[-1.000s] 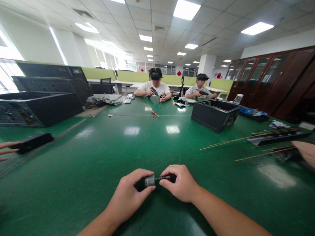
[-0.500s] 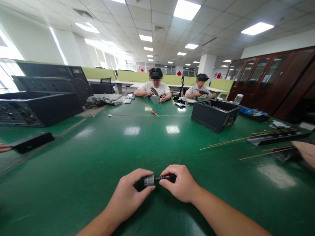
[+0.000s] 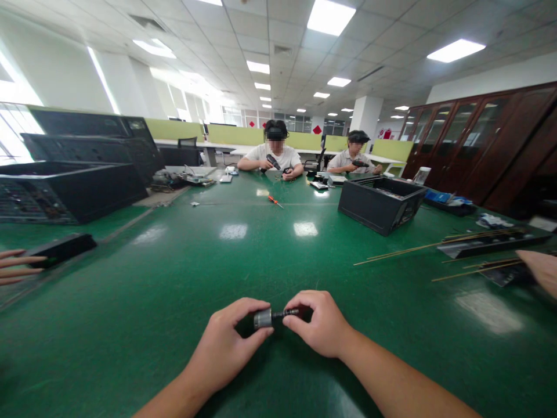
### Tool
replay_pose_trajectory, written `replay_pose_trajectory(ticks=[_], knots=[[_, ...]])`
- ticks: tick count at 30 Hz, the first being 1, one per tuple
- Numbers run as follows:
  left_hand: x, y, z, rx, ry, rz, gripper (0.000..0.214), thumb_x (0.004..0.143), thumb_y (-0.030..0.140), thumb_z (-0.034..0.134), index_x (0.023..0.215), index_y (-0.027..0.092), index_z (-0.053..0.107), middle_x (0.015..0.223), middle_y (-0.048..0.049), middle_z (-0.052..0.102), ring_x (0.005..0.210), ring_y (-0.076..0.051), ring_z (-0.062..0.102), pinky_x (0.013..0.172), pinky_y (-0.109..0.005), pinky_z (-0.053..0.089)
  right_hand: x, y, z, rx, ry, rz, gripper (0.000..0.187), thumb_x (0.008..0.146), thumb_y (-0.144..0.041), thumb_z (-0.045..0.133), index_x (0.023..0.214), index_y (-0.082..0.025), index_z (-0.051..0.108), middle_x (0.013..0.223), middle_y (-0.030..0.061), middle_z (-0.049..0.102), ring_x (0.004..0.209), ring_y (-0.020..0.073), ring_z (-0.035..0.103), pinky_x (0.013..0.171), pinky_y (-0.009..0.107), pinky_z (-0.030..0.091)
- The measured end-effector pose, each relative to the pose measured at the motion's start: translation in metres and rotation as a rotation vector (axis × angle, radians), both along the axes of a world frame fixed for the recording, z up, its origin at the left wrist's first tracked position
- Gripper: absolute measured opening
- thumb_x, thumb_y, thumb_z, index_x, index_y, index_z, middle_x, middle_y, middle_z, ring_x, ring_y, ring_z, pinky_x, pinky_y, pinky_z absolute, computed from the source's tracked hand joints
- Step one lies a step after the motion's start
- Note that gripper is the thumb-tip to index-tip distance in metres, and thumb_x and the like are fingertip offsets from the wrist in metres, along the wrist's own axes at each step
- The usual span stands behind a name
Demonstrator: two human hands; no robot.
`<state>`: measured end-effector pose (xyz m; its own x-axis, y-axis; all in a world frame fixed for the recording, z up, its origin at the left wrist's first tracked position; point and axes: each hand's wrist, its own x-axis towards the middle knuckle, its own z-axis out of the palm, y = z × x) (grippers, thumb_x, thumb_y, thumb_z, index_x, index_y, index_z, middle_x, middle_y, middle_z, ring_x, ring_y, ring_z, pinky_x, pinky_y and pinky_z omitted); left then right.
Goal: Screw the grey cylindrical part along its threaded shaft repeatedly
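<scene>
Just above the green table [image 3: 261, 255], close to me, both my hands hold one small tool between them. My left hand [image 3: 228, 345] is closed around its dark body, with a short silver cylinder [image 3: 263, 318] showing at my thumb. My right hand [image 3: 319, 325] pinches the thin dark shaft [image 3: 288, 313] that sticks out of the cylinder to the right. The rest of the tool is hidden in my palms.
An open black computer case [image 3: 378, 203] stands at the right, more black cases [image 3: 69, 191] at the left. Thin wooden sticks [image 3: 435, 247] and a black panel lie at the right. Other people's hands enter from the left edge [image 3: 17, 266] and the right edge [image 3: 539, 268]. Two people sit across the table. An orange screwdriver [image 3: 274, 201] lies mid-table.
My hands have barely shifted, a little upward with the tool. The hand at the left edge drew back and has come forward again to the black bar.
</scene>
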<state>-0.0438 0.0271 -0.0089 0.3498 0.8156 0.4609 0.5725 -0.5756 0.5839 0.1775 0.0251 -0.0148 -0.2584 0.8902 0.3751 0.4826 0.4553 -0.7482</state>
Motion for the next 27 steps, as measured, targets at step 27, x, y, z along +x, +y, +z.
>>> replay_pose_trajectory(ticks=[27], knots=[[-0.0017, 0.0006, 0.0008, 0.029, 0.001, 0.041, 0.024, 0.08, 0.032, 0.072, 0.104, 0.026, 0.072, 0.099, -0.0018, 0.076, 0.091, -0.022, 0.072, 0.084, -0.031, 0.058, 0.0003, -0.0001, 0.0025, -0.015, 0.022, -0.008, 0.005, 0.079, -0.023, 0.072, 0.081, -0.02, 0.075, 0.074, 0.0006, 0.071, 0.068, 0.0151, 0.064, 0.066, 0.025, 0.046]])
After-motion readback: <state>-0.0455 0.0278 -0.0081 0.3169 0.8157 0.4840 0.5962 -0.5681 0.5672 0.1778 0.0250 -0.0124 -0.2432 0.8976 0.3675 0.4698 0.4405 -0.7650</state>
